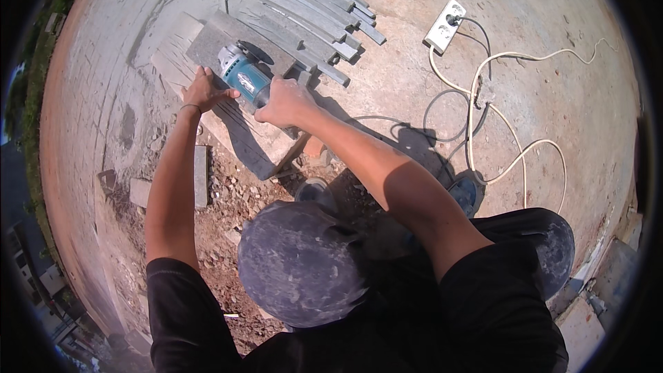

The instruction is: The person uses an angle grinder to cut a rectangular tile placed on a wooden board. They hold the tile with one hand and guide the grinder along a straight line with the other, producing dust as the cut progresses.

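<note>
My right hand (286, 102) is closed around the rear grip of a teal angle grinder (247, 81). The grinder's silver head and dark disc (255, 52) sit over a grey stone slab (210, 36). At the slab's near left edge is my left hand (205, 90), thumb spread away from the fingers and pointing toward the grinder; its fingers press at the edge, partly hidden. Beneath the slab lies a thick pale block (255, 135) with cut lines on its top. Several narrow grey stone strips (314, 10) lie side by side just beyond the slab.
A white power strip (445, 26) lies at the far right with a dark plug in it. Its pale cord (472, 131) and a dark cable loop over the concrete. Offcuts (200, 176) and rubble lie near my left forearm. My shoes and grey-dusted knee (300, 262) are close by.
</note>
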`<state>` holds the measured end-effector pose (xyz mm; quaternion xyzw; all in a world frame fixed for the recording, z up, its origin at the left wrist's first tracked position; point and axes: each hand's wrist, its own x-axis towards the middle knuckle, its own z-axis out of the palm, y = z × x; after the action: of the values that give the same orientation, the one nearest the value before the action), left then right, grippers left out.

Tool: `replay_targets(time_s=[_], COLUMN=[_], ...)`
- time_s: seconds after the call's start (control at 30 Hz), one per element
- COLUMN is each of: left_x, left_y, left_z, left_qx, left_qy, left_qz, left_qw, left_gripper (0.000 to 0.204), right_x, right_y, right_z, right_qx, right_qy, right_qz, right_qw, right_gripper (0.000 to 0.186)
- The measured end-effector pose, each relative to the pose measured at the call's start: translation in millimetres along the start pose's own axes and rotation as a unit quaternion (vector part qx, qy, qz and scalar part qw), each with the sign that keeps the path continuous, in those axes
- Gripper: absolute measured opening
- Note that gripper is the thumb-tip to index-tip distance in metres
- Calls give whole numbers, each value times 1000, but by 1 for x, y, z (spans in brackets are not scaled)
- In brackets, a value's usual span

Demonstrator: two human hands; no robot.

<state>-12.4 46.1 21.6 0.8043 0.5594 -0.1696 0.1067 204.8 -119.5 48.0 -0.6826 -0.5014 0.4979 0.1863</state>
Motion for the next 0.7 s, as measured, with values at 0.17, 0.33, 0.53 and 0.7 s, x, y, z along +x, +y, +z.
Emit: replay_targets(time_s=[0.17,0.33,0.53,0.7], left_x=[0,-3,-4,-4], left_y=[0,7,5,10], left_z=[2,-4,-3,-4], left_qx=[-6,-30,-25,-12], left_qy=[10,-8,7,0], left_qz=[3,-9,-10,-9], left_qw=[1000,999,1000,1000], left_gripper=[104,103,103,103], right_x=[-2,-5,-12,-14], right_y=[5,8,8,14], right_z=[1,1,-1,-1], right_qx=[0,1,-9,-4], right_qy=[-1,3,2,-2], right_qz=[-5,-2,-5,-7], right_qw=[1000,1000,1000,1000], right_gripper=[79,78,78,76])
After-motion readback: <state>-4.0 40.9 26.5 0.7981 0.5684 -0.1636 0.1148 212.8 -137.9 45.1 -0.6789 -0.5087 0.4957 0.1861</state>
